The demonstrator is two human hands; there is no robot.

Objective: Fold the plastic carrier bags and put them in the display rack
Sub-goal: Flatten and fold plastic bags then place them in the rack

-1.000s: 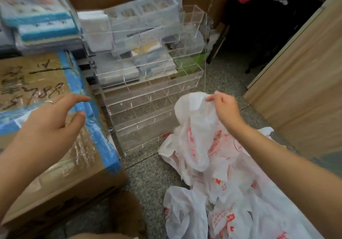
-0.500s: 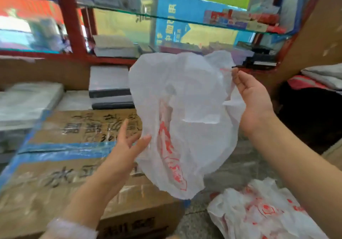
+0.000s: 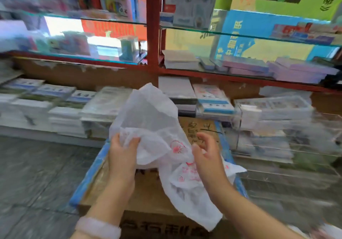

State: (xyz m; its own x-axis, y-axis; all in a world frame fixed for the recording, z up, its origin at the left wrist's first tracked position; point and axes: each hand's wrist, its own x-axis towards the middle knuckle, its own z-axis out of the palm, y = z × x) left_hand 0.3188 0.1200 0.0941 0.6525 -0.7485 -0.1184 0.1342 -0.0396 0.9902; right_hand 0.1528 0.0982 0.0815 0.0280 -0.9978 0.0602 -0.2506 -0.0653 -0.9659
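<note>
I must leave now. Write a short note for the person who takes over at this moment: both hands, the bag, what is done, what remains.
Left hand: grips a bunched part of the white carrier bag.
Right hand: open, fingers loosely curled beside the bag; whether it touches the bag I cannot tell.
The bag is crumpled, held above the taped cardboard box, its lower end draped on the box.
Clear display rack: at the right, blurred.
Done: one bag picked up.
Left: flatten and fold it, then place it in the rack.

The carrier bag (image 3: 148, 120) is showing as thin, crinkled, translucent white plastic with red print; the box (image 3: 148, 198) beneath is looking like matt brown cardboard edged in glossy blue tape, and the display rack (image 3: 288, 146) is gleaming as clear, smooth plastic
</note>
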